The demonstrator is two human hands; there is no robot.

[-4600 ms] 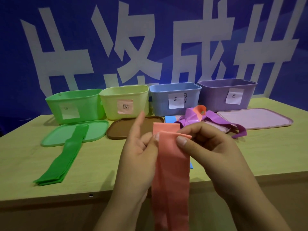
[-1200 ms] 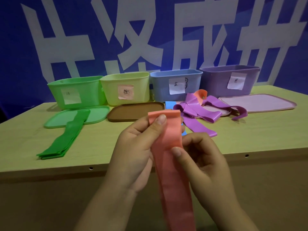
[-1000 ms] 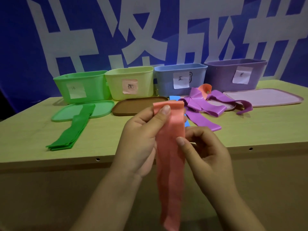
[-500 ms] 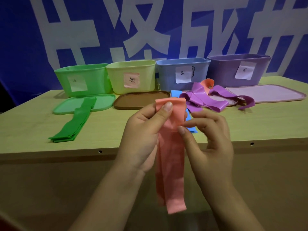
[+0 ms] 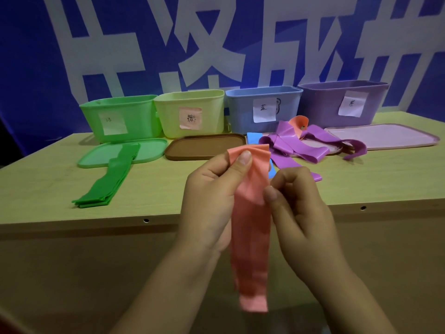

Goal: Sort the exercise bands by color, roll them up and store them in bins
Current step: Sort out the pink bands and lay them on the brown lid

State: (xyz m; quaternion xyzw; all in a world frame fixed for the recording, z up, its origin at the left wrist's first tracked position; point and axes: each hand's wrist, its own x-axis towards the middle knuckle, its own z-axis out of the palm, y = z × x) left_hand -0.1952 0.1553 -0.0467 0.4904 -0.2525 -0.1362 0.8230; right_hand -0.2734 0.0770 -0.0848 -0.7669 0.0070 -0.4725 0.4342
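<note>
Both hands raised in front of table (image 5: 60, 184) edge, palms facing each other. Left hand (image 5: 212, 196) pinches pink band (image 5: 250, 227) near top, thumb on front. Right hand (image 5: 298, 208) fingers curled, thumb pinching band's right edge lower down. Band hangs below table edge.

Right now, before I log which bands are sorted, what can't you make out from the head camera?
- Insides of the green bin, yellow bin, blue bin and purple bin: their front walls hide them.
- Blue band: mostly behind the pink band and the right hand.
- How many purple bands: tangled pile.
- Green bin's label: too faint to read.
- Left hand: fingers behind the pink band are hidden.
</note>
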